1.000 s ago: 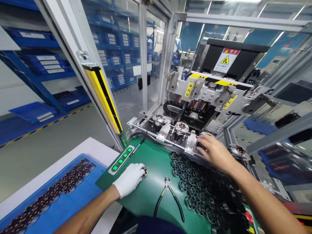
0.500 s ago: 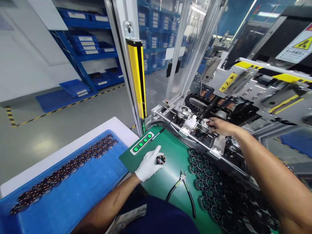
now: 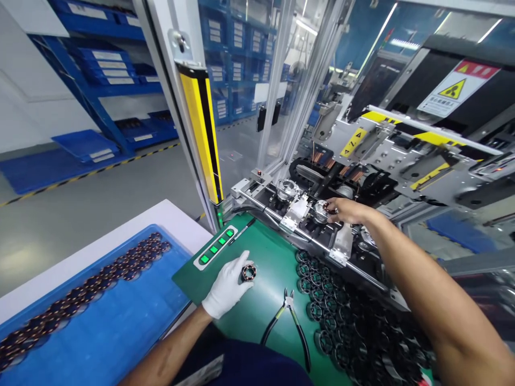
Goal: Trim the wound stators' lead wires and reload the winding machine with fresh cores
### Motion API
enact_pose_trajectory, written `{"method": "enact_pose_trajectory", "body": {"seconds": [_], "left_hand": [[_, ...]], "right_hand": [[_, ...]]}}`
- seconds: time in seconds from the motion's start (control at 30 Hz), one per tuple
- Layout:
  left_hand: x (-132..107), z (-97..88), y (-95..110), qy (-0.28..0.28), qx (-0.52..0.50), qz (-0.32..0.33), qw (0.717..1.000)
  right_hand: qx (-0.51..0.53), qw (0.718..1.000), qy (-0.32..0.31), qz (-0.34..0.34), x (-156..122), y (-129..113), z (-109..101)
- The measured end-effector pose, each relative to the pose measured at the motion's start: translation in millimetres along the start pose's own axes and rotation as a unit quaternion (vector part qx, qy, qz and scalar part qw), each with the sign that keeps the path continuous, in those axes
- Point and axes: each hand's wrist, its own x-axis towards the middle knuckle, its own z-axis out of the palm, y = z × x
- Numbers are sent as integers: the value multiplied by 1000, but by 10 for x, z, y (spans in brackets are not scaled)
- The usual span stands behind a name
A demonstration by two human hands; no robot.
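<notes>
My left hand (image 3: 227, 287), in a white glove, holds a small copper-wound stator (image 3: 249, 273) between thumb and fingers above the green work surface (image 3: 257, 313). Bare and reaching into the machine, my right hand (image 3: 346, 210) grips another wound stator (image 3: 330, 208) at a round metal fixture (image 3: 321, 212); the fingers partly cover that stator. A second round fixture (image 3: 287, 188) sits to its left. Side cutters (image 3: 288, 303) lie with handles spread near my body. Several black ring cores (image 3: 324, 305) are laid out on the right of the green surface.
A blue tray (image 3: 116, 327) with rows of wound stators stands at the left. Green-lit buttons (image 3: 217, 246) and a thin pen-like tool (image 3: 243, 230) lie near the surface's far left edge. A yellow light-curtain post (image 3: 201, 134) rises behind. The machine head (image 3: 386, 145) overhangs the fixtures.
The view has swung to the right, so everything sits further left. Both hands keep their grip and hold nearly the same places over the surface and at the fixture.
</notes>
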Motion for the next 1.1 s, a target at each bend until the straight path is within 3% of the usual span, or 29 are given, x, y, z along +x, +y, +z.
{"method": "enact_pose_trajectory", "body": {"seconds": [0.53,0.93,1.1], "left_hand": [[-1,14,-35,-12,13,-7,1000],[-6,7,-23,-4,22,0,1000],[4,7,-11,-5,23,-4,1000]], "right_hand": [[39,998,-52,-19,-72,-30,-79],[13,1000,21,0,-122,-97,-1],[1,1000,21,-11,-157,-78,-19]]}}
